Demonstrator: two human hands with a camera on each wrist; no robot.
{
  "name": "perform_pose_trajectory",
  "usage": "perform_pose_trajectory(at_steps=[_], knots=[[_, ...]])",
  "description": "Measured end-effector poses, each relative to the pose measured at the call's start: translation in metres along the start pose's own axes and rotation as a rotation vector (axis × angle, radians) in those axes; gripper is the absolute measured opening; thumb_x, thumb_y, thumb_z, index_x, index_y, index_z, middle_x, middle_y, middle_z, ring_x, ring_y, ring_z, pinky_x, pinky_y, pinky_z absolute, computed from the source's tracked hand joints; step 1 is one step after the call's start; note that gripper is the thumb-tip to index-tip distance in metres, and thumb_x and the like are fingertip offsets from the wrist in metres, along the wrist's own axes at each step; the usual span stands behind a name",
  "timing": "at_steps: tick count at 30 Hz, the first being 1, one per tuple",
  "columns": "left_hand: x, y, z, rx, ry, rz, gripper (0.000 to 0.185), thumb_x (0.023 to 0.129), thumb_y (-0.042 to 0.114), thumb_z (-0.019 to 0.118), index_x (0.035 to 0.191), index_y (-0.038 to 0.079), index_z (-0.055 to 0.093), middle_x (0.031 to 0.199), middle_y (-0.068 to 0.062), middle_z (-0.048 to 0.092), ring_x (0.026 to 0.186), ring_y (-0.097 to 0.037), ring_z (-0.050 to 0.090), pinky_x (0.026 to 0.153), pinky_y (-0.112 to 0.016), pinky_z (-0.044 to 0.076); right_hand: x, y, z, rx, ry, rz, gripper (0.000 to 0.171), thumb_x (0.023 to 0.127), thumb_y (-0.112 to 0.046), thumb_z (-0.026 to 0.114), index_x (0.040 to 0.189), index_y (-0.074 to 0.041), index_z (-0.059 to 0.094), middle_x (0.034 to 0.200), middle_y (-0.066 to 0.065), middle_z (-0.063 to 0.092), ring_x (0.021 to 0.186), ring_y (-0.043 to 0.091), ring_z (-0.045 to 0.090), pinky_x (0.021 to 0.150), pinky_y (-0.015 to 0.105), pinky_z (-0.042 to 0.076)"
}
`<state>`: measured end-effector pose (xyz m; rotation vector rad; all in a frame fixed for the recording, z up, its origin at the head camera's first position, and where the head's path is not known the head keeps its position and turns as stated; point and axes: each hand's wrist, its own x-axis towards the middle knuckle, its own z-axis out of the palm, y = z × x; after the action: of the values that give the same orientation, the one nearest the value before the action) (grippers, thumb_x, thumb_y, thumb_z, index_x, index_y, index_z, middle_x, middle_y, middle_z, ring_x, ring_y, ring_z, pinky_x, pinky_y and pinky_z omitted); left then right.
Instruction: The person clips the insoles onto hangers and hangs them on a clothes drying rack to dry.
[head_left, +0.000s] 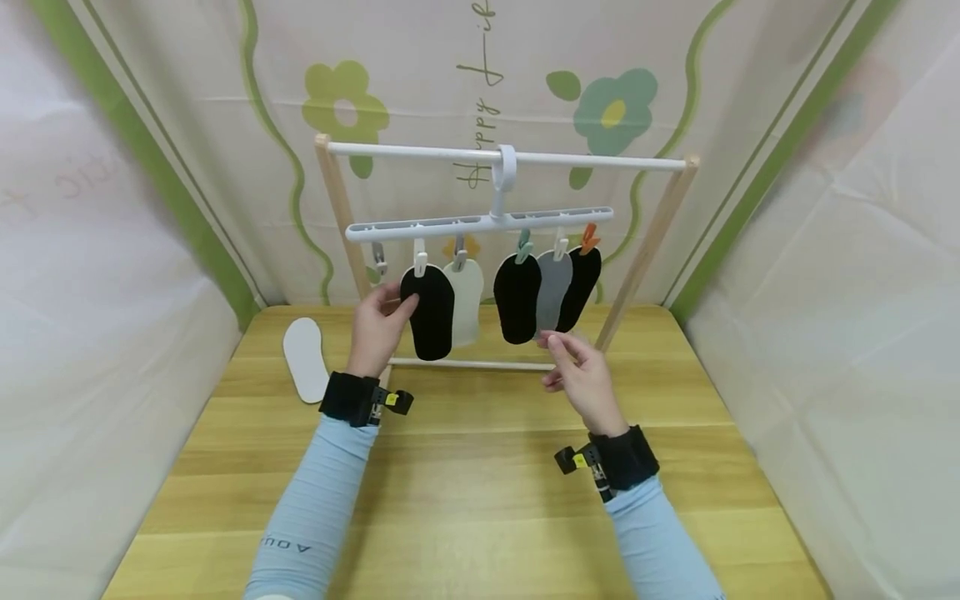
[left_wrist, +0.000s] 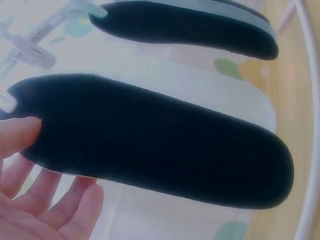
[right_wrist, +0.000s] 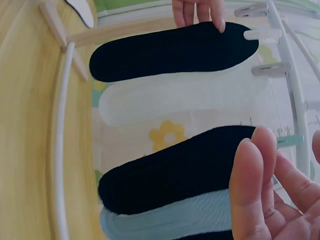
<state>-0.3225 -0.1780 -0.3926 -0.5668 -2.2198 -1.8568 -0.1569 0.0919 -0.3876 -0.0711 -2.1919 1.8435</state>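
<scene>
My left hand [head_left: 378, 329] pinches the upper left edge of a black insole [head_left: 431, 321], thumb across its front and fingers behind. A white clip [head_left: 420, 258] holds that insole at the top; beside it hangs a white insole [head_left: 468, 300] from a grey clip [head_left: 460, 252]. My right hand [head_left: 581, 375] holds nothing, its fingers loosely bent near the lower end of a grey insole [head_left: 553, 292]. That one hangs between a black insole [head_left: 517, 300] on a green clip [head_left: 523, 246] and another black insole [head_left: 581, 287] on an orange clip [head_left: 589, 239].
A white hanger bar [head_left: 427, 227] hooks over the white rod [head_left: 420, 152] of a stand with wooden legs [head_left: 647, 250]. An unused grey clip [head_left: 378, 258] dangles at the bar's left. A loose white insole [head_left: 306, 358] lies on the wooden table [head_left: 480, 508]. Fabric walls surround the table.
</scene>
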Motion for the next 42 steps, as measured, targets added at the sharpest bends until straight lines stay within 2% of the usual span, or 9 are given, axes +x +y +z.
perform_pose_trajectory(at_steps=[3,6,10,12,22,26,30,32,42], knots=[[0.000,-0.002,0.000,-0.001,0.007,-0.004,0.039,0.095,0.024,0.070,0.127,0.003,0.063,0.121,-0.014,0.064,0.110,-0.030,0.063,0.095,-0.042,0.051,-0.003,0.007,-0.005,0.013,0.007,0.017,0.038,0.106,-0.027,0.049,0.130,0.001,0.060,0.126,0.019,0.061,0.079,0.049,0.063,0.069,0.043,0.060],[-0.006,0.009,-0.003,0.007,0.003,-0.016,0.037,0.096,0.016,0.067,0.129,0.000,0.061,0.123,-0.018,0.063,0.112,-0.033,0.061,0.097,-0.042,0.049,-0.001,0.027,-0.013,0.014,0.019,0.026,0.039,0.106,-0.029,0.049,0.131,-0.001,0.061,0.126,0.018,0.061,0.075,0.042,0.065,0.068,0.043,0.060],[-0.009,0.005,-0.011,0.023,0.001,-0.013,0.037,0.097,0.011,0.066,0.131,-0.002,0.059,0.123,-0.021,0.062,0.114,-0.034,0.060,0.100,-0.041,0.048,0.000,0.054,-0.022,-0.002,0.044,0.024,0.044,0.104,-0.038,0.050,0.130,-0.005,0.062,0.125,0.014,0.063,0.071,0.033,0.065,0.065,0.039,0.060],[-0.009,-0.006,-0.018,0.035,0.002,-0.009,0.039,0.096,0.014,0.067,0.132,-0.001,0.059,0.122,-0.021,0.063,0.113,-0.032,0.060,0.099,-0.039,0.048,-0.003,0.058,-0.025,-0.013,0.055,0.024,0.046,0.103,-0.041,0.051,0.129,-0.006,0.062,0.123,0.013,0.064,0.069,0.029,0.066,0.063,0.037,0.060],[-0.038,-0.048,-0.084,0.255,-0.001,-0.056,0.042,0.098,0.026,0.066,0.132,0.002,0.060,0.118,-0.016,0.064,0.107,-0.022,0.060,0.088,-0.019,0.048,-0.023,0.081,-0.042,-0.035,0.116,0.074,0.046,0.104,-0.039,0.050,0.129,-0.002,0.061,0.123,0.020,0.062,0.068,0.024,0.067,0.062,0.034,0.059],[-0.049,-0.067,-0.110,0.322,0.025,-0.135,0.043,0.099,0.029,0.062,0.133,0.003,0.059,0.118,-0.016,0.064,0.106,-0.021,0.058,0.082,-0.013,0.045,-0.031,0.089,-0.048,-0.020,0.137,0.096,0.044,0.104,-0.036,0.051,0.129,-0.001,0.060,0.119,0.018,0.064,0.066,0.020,0.066,0.061,0.033,0.059],[-0.057,-0.082,-0.129,0.382,0.047,-0.247,0.048,0.100,0.037,0.059,0.136,0.005,0.057,0.121,-0.016,0.062,0.111,-0.027,0.057,0.082,-0.018,0.045,-0.040,0.098,-0.057,-0.028,0.160,0.118,0.043,0.104,-0.033,0.051,0.130,0.000,0.059,0.111,0.005,0.067,0.067,0.021,0.066,0.062,0.033,0.059],[-0.060,-0.091,-0.135,0.399,0.056,-0.292,0.051,0.100,0.040,0.058,0.137,0.005,0.057,0.123,-0.017,0.062,0.114,-0.031,0.057,0.083,-0.022,0.045,-0.044,0.102,-0.061,-0.036,0.167,0.132,0.044,0.104,-0.033,0.051,0.131,0.001,0.059,0.112,0.005,0.067,0.068,0.022,0.067,0.062,0.033,0.059],[-0.046,-0.149,-0.158,0.344,0.093,-0.546,0.059,0.100,0.040,0.055,0.146,0.003,0.047,0.134,-0.020,0.054,0.106,-0.029,0.059,0.069,-0.012,0.048,-0.059,0.119,-0.073,-0.058,0.171,0.238,0.048,0.103,-0.035,0.052,0.135,0.001,0.056,0.120,0.018,0.065,0.074,0.029,0.068,0.066,0.033,0.059]])
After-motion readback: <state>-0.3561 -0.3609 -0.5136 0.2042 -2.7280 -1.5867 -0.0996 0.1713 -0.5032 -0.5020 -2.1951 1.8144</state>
